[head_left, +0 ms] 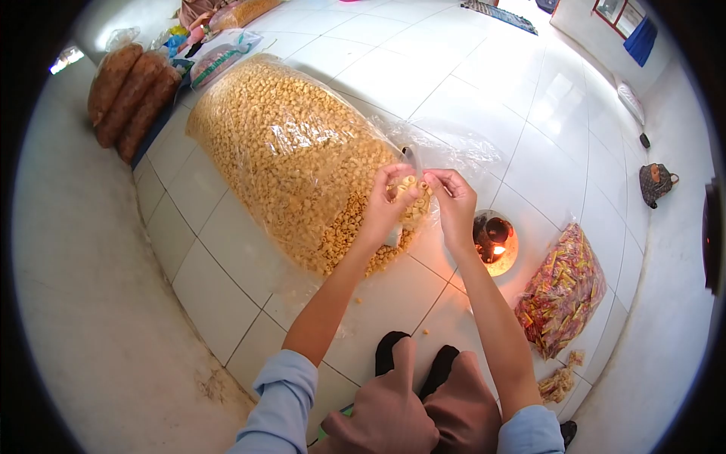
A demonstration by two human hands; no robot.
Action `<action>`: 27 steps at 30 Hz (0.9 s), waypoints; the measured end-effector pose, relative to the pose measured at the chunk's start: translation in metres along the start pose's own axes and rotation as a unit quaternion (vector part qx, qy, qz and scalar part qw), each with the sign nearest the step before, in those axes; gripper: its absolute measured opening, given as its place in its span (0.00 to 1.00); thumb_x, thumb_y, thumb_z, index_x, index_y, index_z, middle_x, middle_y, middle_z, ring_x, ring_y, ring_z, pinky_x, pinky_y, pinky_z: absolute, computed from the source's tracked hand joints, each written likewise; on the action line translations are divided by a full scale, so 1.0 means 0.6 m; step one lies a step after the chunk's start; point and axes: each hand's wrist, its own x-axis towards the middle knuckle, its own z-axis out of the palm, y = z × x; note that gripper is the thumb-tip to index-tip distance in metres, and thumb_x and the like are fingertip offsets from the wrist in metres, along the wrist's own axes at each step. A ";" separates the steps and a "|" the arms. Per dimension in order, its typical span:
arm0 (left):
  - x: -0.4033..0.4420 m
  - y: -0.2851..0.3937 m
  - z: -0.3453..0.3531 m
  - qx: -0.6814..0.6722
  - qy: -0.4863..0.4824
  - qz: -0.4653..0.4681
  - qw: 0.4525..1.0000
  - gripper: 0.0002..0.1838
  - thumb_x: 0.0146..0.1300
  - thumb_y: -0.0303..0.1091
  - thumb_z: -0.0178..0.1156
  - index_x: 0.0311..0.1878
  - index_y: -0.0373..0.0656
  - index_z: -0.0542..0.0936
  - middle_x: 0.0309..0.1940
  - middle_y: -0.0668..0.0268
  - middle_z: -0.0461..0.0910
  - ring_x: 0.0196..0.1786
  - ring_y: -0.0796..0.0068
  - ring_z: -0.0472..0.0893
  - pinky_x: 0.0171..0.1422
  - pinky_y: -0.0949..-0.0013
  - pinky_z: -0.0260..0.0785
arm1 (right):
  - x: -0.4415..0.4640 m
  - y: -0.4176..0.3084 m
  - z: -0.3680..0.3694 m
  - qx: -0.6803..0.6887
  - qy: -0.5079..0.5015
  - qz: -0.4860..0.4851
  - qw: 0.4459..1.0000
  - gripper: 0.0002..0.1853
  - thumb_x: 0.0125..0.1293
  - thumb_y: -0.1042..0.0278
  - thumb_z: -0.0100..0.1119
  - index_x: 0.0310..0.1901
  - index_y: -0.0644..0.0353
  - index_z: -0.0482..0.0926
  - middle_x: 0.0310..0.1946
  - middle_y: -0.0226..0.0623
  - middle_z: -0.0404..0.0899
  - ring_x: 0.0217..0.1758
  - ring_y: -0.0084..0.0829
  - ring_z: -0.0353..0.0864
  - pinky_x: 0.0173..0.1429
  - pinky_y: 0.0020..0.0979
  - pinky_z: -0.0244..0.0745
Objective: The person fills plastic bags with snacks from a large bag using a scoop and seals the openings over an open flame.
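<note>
Between my hands is what looks like a small clear plastic bag (412, 185) with several pale ring-shaped snacks in it. My left hand (387, 203) is closed on its left side, thumb and fingers curled. On the other side, my right hand (454, 198) pinches the bag's upper edge; the film itself is hard to make out. Under and behind my left hand lies a huge clear sack of yellow ring snacks (280, 151), its open mouth toward me. Close to the right hand, a small flame (498, 250) burns beside a dark round object on a round base.
A clear bag of red and yellow packets (561, 291) stands at the right, with crumpled tan material (558, 384) below it. Loose clear plastic (461, 144) lies beyond my hands. Long brown-filled bags (128, 94) lean at the left wall. A few snacks lie on the tiled floor (212, 272).
</note>
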 end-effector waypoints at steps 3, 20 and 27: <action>0.000 -0.018 -0.031 0.098 -0.101 -0.016 0.990 0.14 0.56 0.28 0.60 0.45 0.39 0.73 0.35 0.69 0.76 0.36 0.84 0.74 0.42 0.80 0.67 | -0.002 -0.001 0.010 0.012 0.021 -0.010 1.000 0.09 0.58 0.68 0.59 0.33 0.66 0.77 0.33 0.31 0.78 0.33 0.17 0.73 0.40 0.18 0.67; -0.039 -0.082 -0.141 0.241 -0.114 0.039 0.963 0.25 0.47 0.28 0.66 0.50 0.43 0.68 0.41 0.66 0.74 0.41 0.80 0.74 0.45 0.76 0.68 | -0.011 0.036 0.017 -0.255 -0.183 -0.190 0.930 0.09 0.53 0.66 0.61 0.37 0.55 0.78 0.49 0.34 0.65 0.52 0.29 0.65 0.52 0.30 0.63; -0.063 -0.120 -0.187 0.213 -0.070 -0.056 0.973 0.23 0.48 0.29 0.66 0.48 0.43 0.69 0.37 0.67 0.76 0.37 0.80 0.76 0.41 0.76 0.70 | -0.009 0.085 0.009 -0.246 -0.228 -0.154 0.929 0.09 0.52 0.68 0.62 0.36 0.56 0.79 0.50 0.34 0.67 0.52 0.32 0.65 0.54 0.31 0.62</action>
